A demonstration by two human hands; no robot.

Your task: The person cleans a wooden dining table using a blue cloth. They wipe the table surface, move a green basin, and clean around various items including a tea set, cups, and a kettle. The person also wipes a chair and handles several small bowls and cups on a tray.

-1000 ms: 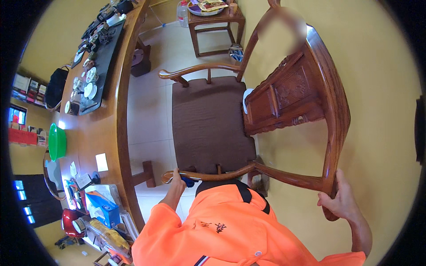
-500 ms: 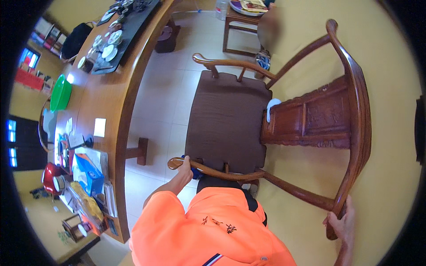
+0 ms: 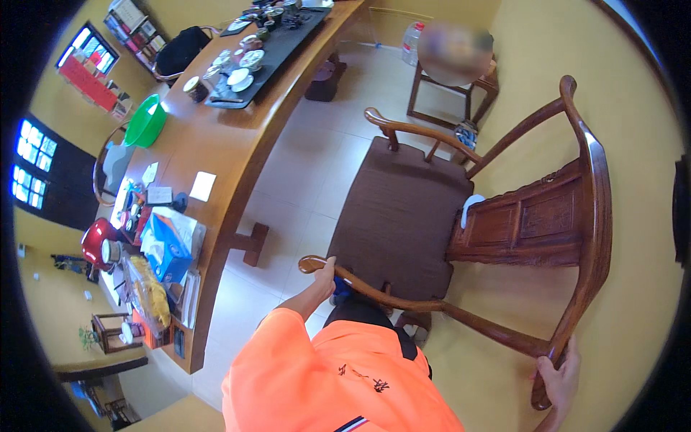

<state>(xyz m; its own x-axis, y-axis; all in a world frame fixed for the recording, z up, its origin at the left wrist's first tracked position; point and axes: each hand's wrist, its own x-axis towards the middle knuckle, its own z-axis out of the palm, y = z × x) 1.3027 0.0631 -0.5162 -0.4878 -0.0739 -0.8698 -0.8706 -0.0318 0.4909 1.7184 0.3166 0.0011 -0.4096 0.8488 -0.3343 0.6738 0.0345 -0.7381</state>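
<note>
My clothing: a bright orange short-sleeved shirt fills the lower edge, with black trousers showing just beyond its hem.
My right hand: my fingers are clamped on the near end of the curved top rail, my thumb on one side and the rest around the other.
My left hand: my fingers are wrapped around the near armrest, just behind its rounded tip; something blue beside them is too hidden to name.
Armchair: the glossy reddish-brown wooden armchair with a carved back panel is right before me, between the table and the yellow wall, its back toward the wall. I cannot tell whether all its feet touch the floor.
Seat: a dark brown fabric cushion covers it; a pale curved piece sits where seat meets back panel.
Table: on my left runs a long honey-brown wooden table, bearing a blue-and-white cardboard box, a square white paper and a round green plastic basin.
Far end: a flat black tray carries small tea ware.
Beyond: a clear red-capped plastic bottle stands near the wall.
</note>
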